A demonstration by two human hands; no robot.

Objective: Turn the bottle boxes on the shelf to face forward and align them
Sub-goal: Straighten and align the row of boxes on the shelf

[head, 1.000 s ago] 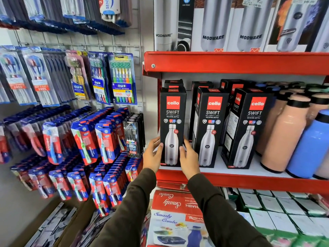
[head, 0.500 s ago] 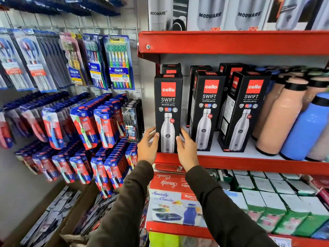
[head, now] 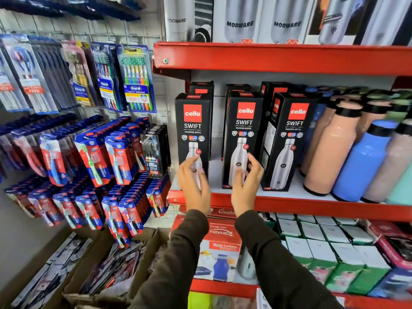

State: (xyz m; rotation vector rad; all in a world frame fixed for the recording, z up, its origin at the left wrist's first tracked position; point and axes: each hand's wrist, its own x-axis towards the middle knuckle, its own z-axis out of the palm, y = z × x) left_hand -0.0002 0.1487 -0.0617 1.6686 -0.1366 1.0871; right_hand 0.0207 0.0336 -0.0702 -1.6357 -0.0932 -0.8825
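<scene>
— Gripping anything?
— No. Left hand and right hand hover spread, before the left and middle Cello Swift box.
— Boxes?
— 3 along the red shelf's front edge; the right box stands angled.

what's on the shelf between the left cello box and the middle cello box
Nothing: in the head view, only bare white shelf shows between the left Cello box and middle Cello box.

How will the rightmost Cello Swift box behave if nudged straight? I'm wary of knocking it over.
The rightmost Cello box is tall on a narrow base, so a high push would probably tip it. Its smooth carton should slide on the white shelf if pushed low. Peach bottles stand close beside.
</scene>
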